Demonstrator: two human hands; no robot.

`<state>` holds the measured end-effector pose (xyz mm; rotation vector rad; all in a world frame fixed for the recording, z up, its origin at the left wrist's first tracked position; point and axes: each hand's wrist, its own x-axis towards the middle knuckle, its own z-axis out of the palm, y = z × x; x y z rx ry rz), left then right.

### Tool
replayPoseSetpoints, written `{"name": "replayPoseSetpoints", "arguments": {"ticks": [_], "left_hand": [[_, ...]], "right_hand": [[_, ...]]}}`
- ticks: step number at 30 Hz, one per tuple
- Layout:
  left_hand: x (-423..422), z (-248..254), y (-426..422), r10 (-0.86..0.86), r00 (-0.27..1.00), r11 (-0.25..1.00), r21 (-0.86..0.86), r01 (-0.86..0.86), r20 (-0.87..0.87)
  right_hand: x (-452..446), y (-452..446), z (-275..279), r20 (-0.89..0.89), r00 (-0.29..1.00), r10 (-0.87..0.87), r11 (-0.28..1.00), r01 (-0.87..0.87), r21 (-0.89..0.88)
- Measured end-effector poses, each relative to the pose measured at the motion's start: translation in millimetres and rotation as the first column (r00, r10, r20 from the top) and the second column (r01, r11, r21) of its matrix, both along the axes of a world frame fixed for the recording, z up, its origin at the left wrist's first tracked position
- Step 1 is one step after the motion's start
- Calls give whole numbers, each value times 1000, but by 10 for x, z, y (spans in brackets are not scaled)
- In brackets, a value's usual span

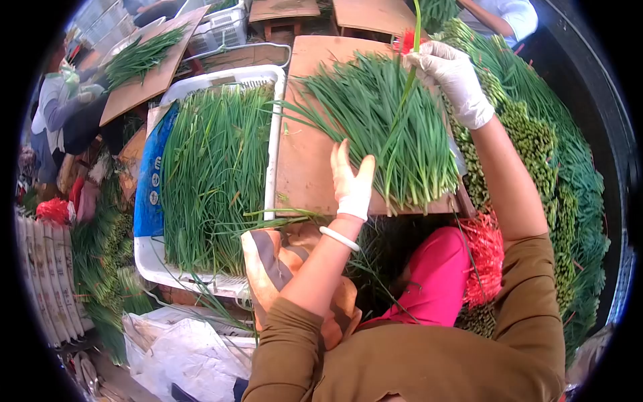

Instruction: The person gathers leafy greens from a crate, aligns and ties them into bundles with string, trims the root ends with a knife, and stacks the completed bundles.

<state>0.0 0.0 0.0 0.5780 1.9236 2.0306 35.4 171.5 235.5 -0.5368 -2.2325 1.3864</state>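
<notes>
Green leafy stalks [382, 120] lie spread over a wooden board [305, 181], their pale cut ends toward the board's near right edge. My left hand [351, 179], in a light glove, rests at the pile's near left side with its fingers apart and nothing in them. Raised over the far right corner, my right hand [445, 70], gloved in white, pinches a long green stalk [413, 77] that hangs down over the pile. A red bundle [406, 41] shows just behind those fingertips.
Left of the board stands a white crate [273, 147] of green stalks. Bundled stalks [536, 141] are stacked along the right. Red strings [483, 258] hang by the pink-clad knee. A person [63, 114] works at the far left, another [502, 20] at the top right.
</notes>
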Motion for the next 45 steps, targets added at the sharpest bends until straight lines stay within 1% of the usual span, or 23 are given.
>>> {"name": "replayPoseSetpoints", "arguments": {"ticks": [2, 3, 6, 7, 9, 12, 15, 18, 19, 22, 23, 26, 29, 30, 33, 34, 35, 37, 38, 39, 41, 43, 45], "left_hand": [[-132, 29, 15, 46, 988, 998, 50, -39, -148], [238, 165, -98, 3, 984, 999, 37, 3, -181], [210, 410, -150, -89, 912, 993, 37, 113, -400], [223, 492, -149, -150, 862, 988, -34, 153, -484], [274, 497, -153, -300, 838, 948, -243, 208, -455], [206, 196, -103, -514, 785, 856, -272, 441, -346], [198, 130, -87, -501, 802, 863, -259, 434, -325], [205, 55, -62, -496, 795, 861, -319, 397, -349], [197, 51, -55, -502, 787, 855, -345, 388, -358], [110, 159, -90, -519, 838, 838, -294, 459, -171], [84, 213, -116, -548, 810, 814, -357, 459, -208], [-13, 534, -287, -654, 702, 696, -586, 415, -280], [-83, 770, -332, -437, 811, 860, -446, 249, -390], [-74, 773, -290, -345, 868, 903, -379, 203, -357], [-93, 623, -140, -406, 890, 906, -220, 362, -209], [-94, 476, -53, -456, 887, 890, -63, 452, -67], [-121, 319, -10, -445, 891, 894, -5, 447, 87], [-183, 233, -47, -416, 824, 907, 104, 409, 385], [-210, 193, -55, -384, 787, 923, 204, 325, 483], [-234, 185, -75, -341, 773, 940, 213, 267, 536], [-276, 154, -98, -371, 711, 926, 294, 237, 597], [-295, 52, -60, -354, 734, 932, 279, 230, 579], [-286, 26, -46, -341, 742, 937, 268, 222, 577]], "right_hand": [[-4, -223, 145, -50, 999, -10, 1000, 11, 26], [313, -396, 239, -7, 1000, 4, 1000, -4, -15], [330, -712, 249, 26, 995, 97, 993, -96, -62], [337, -790, 260, 51, 985, 166, 981, -160, -105], [303, -923, 188, 36, 982, 188, 972, -181, -148], [252, -895, 307, -72, 989, 130, 990, -134, -42], [240, -777, 442, -260, 966, 12, 1000, -7, 18], [250, -604, 552, -379, 925, 38, 999, -46, -12], [271, -597, 573, -342, 939, 35, 999, -39, -4], [316, -659, 604, -235, 972, 25, 1000, -23, 12], [313, -645, 606, -163, 985, 56, 998, -55, 13], [233, -712, 474, -131, 989, 68, 997, -70, -14], [130, -848, 350, -93, 988, 120, 992, -124, -33], [93, -918, 328, -59, 989, 136, 989, -138, -48], [-64, -1072, 154, -7, 981, 196, 975, -196, -109], [-102, -1141, 83, -97, 973, 209, 971, -218, -98], [-110, -1202, 27, -185, 958, 220, 967, -239, -85], [-68, -1261, 171, -177, 973, 151, 979, -172, -111], [3, -1221, 168, -90, 994, 62, 993, -71, -96], [39, -1142, 42, -51, 999, -2, 995, -3, -105], [173, -789, -471, 244, 969, -35, 973, -23, 232], [377, -711, -668, 563, 824, -67, 788, -303, 537], [448, -654, -783, 710, 677, -194, 709, -403, 578]]}}
